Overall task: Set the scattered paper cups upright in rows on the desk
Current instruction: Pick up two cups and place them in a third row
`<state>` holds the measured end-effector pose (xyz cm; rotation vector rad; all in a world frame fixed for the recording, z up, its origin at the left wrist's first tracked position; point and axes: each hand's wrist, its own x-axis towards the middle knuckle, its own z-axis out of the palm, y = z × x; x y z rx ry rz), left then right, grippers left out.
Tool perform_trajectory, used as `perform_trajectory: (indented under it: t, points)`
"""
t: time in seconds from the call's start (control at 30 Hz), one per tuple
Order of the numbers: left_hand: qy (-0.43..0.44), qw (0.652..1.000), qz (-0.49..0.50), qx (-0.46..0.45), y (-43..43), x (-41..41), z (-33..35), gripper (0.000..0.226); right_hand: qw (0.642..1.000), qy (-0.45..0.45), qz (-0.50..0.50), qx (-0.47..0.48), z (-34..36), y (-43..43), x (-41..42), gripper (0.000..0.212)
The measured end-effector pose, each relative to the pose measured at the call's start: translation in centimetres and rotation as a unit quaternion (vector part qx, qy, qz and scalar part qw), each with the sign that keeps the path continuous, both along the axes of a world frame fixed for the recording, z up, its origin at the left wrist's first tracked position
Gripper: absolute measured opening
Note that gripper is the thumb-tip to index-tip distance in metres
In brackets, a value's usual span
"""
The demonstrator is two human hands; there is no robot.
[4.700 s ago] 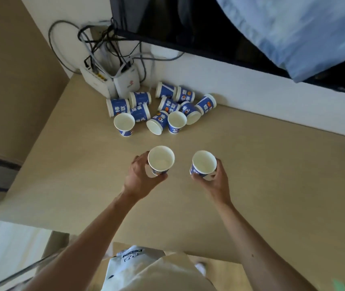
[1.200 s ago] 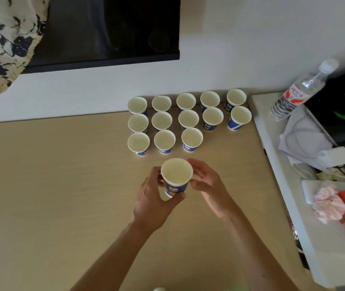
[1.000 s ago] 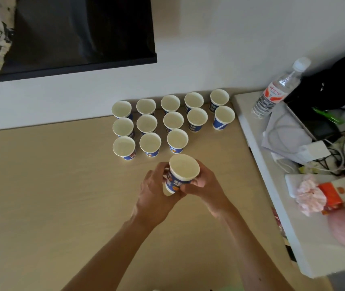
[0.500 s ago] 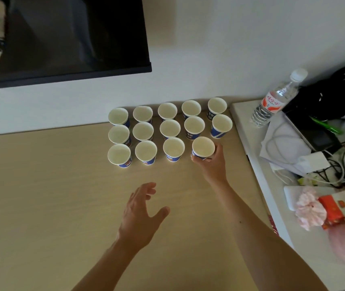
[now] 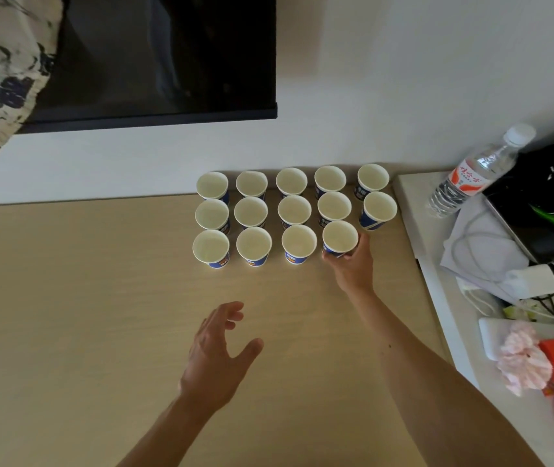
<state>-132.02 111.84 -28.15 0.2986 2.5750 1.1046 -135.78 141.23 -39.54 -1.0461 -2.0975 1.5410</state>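
Fourteen paper cups stand upright on the tan table (image 5: 66, 315), mouths up, packed against the white wall (image 5: 403, 79) at the far edge. The back row (image 5: 291, 181) holds five, the middle row (image 5: 294, 210) holds five, and the front row (image 5: 253, 243) holds four. The right hand (image 5: 349, 264) is curled around the fourth front cup (image 5: 339, 238), fingers wrapped on its near and right side, and the cup sits just beside the third one. The place to its right in that row is bare. The left hand (image 5: 216, 355) hangs over the table well short of the cups, fingers spread and loose, holding nothing. A water bottle (image 5: 471, 173) stands on the white side shelf (image 5: 437, 298) to the right, amid cables and papers
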Motion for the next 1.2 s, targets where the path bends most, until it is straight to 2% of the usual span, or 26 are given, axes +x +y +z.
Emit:
perform_trajectory:
  t: [0.17,0.27,0.4,0.5,0.67,0.93,1.2]
  points:
    - [-0.010,1.000,0.013,-0.003,-0.6,0.3,0.1,0.057,0.999,0.019,-0.013,-0.022,0.1,0.0,0.3,0.070]
    - [-0.014,1.000,0.022,0.001,-1.2,0.4,0.2,0.056,0.999,-0.006,-0.037,-0.028,0.2,-0.9,2.1,0.076]
    - [-0.024,0.998,0.060,0.025,-2.6,0.6,1.1,0.055,0.992,-0.004,-0.109,-0.057,0.5,-4.8,5.8,0.071]
    - [-0.021,0.994,0.098,0.044,-4.6,0.6,2.1,0.055,0.989,0.016,-0.127,-0.079,1.5,-9.7,7.6,0.063]
    - [-0.011,0.981,0.178,0.078,-10.5,1.2,4.1,0.052,0.989,0.034,-0.048,-0.137,5.0,-19.2,7.2,0.060]
    - [0.039,0.955,0.261,0.137,-22.7,3.4,7.9,0.049,0.978,0.062,0.167,-0.112,12.0,-36.0,4.5,0.053]
    - [0.079,0.928,0.316,0.180,-37.1,6.3,10.0,0.047,0.957,0.077,0.260,-0.107,16.7,-51.3,4.3,0.045]
